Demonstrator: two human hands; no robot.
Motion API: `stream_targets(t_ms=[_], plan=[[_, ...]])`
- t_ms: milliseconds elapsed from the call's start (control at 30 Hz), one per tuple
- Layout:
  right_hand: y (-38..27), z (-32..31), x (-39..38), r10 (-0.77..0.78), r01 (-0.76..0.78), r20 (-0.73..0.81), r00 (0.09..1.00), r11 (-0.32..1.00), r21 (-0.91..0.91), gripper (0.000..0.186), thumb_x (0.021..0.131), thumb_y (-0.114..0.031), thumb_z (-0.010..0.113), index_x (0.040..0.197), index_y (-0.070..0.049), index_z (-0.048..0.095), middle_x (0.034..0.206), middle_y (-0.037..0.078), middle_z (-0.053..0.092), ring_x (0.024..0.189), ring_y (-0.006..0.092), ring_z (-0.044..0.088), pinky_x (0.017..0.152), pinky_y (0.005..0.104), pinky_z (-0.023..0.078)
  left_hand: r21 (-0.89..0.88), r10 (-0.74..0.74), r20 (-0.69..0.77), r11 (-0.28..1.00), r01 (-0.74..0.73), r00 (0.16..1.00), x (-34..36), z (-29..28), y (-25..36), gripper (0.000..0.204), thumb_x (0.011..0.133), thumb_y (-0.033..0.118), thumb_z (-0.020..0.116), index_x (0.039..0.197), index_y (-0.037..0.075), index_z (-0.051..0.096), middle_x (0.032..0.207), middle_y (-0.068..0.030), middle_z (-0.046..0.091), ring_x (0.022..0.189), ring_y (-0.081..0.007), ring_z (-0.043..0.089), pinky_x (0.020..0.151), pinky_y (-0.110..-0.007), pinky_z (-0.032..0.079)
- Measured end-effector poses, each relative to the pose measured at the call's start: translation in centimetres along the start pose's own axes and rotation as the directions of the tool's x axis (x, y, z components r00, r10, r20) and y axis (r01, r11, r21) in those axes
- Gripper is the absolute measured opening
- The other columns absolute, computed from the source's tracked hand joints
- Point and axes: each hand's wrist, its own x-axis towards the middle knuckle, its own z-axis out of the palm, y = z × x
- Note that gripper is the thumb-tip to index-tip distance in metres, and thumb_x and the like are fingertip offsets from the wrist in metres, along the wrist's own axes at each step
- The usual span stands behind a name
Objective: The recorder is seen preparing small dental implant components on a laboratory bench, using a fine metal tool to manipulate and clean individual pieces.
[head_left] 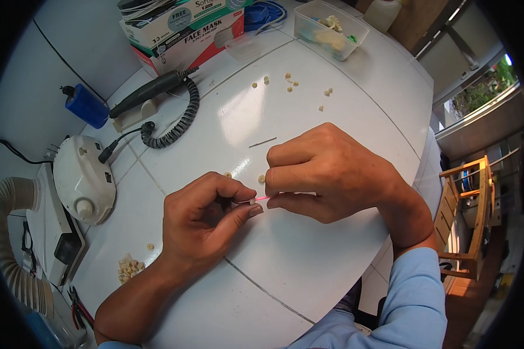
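My left hand [201, 218] pinches a small whitish piece [252, 201] between thumb and forefinger. A thin pink strand [263, 198] runs from that piece to my right hand [326, 174], whose thumb and forefinger are closed on it. Whether the strand passes through the piece or only touches it, I cannot tell. Just beyond the fingertips, small cream-coloured pieces [261, 178] lie on the white tiled tabletop [308, 256]. A thin metal rod [262, 142] rests farther off. Beside my left forearm is a heap of similar cream pieces [130, 268].
A black rotary handpiece [148, 93] with a coiled cord lies at the back left, near its white control unit [84, 180]. Face mask boxes [186, 41] stand behind. A clear plastic tub [332, 35] sits at the far right. Red-handled pliers [80, 308] and a ribbed hose [11, 232] are left.
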Motion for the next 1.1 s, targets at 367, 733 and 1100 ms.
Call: stream_targets(t_ms=[367,733,1100], plan=[[0.3,0.4,0.0,-0.014,0.014,-0.008,1.0,1.0,0.006,0.021,0.082,-0.01,0.091,0.087,-0.008,0.071,0.074,0.002,0.057,0.061,0.023,0.064,0.052,0.0389,0.046,0.005,-0.013,0.008,1.0,0.013,1.0,0.0,-0.2,0.2,0.016,0.091,-0.006,0.086,0.103,0.0,0.076,0.097,-0.006,0.077,0.084,-0.0091,0.07,0.068,-0.025,0.053],[0.3,0.1,0.1,-0.013,0.012,-0.053,0.999,1.0,-0.021,0.019,0.081,-0.008,0.092,0.085,-0.007,0.073,0.074,0.001,0.059,0.059,0.0211,0.063,0.051,0.0375,0.047,-0.019,-0.011,0.006,1.0,0.011,1.0,0.0,-0.1,1.1,0.026,0.096,-0.002,0.085,0.119,-0.002,0.073,0.105,-0.0075,0.077,0.091,-0.0089,0.07,0.08,-0.023,0.057],[0.2,0.2,0.2,-0.025,0.025,-0.085,0.996,1.0,-0.004,0.017,0.081,-0.007,0.092,0.086,-0.007,0.075,0.074,0.002,0.06,0.059,0.0207,0.063,0.051,0.0369,0.047,-0.053,-0.031,-0.013,0.998,0.03,0.999,-0.1,0.0,1.2,0.019,0.099,-0.004,0.08,0.117,-0.004,0.072,0.103,-0.0077,0.077,0.092,-0.0078,0.069,0.079,-0.022,0.055]])
